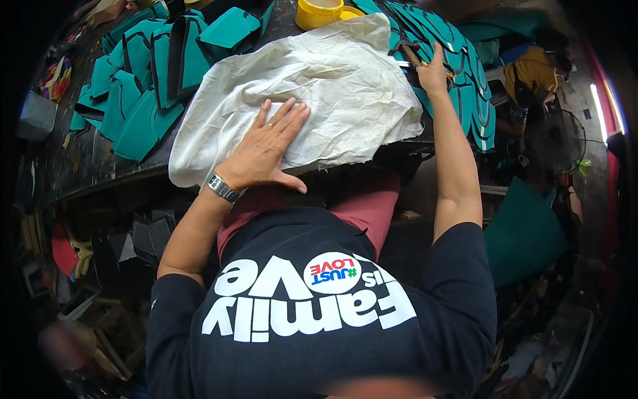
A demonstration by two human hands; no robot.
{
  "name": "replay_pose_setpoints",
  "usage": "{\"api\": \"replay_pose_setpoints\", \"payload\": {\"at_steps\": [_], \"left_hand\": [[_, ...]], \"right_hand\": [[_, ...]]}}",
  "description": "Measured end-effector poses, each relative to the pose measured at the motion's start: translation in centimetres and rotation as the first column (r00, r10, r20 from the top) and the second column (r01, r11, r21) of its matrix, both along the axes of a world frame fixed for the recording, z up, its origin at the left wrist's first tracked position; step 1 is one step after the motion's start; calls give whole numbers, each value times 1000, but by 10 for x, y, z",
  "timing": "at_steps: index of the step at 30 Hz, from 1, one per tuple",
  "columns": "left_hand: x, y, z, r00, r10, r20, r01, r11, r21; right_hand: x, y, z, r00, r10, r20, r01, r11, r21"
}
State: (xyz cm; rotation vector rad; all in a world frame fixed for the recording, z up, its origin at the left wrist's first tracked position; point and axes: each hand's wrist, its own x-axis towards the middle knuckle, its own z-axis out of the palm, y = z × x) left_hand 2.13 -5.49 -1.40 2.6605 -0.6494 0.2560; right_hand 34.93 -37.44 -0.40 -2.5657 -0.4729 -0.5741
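A crumpled off-white cloth [332,86] lies over the near edge of the dark work table. My left hand [272,143] rests flat on it, fingers spread and thumb out towards me. Further right and farther away, my right hand [433,72] is at a hammer [411,54] with a dark head and a brown handle. Its index finger points away from me, while the other fingers are mostly hidden around the handle. Beneath that hand are overlapping teal pieces [475,100] with dark edging. A small orange part shows just beside the hand, its kind unclear.
More teal pieces with black trim [136,123] are heaped on the left of the table [66,163]. A yellow tub [319,13] stands behind the cloth. On the right are a fan [555,139] and a hanging dark green sheet [525,233].
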Motion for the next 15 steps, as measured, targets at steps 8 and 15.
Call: {"api": "replay_pose_setpoints", "payload": {"at_steps": [8,15], "left_hand": [[1,3,6,994,-7,-109,-32,935,-354],[8,9,8,986,166,-16,-152,854,-497]], "right_hand": [[-38,17,19,991,-26,-132,9,992,-123],[-42,1,11,971,-99,-217,89,994,-55]]}}
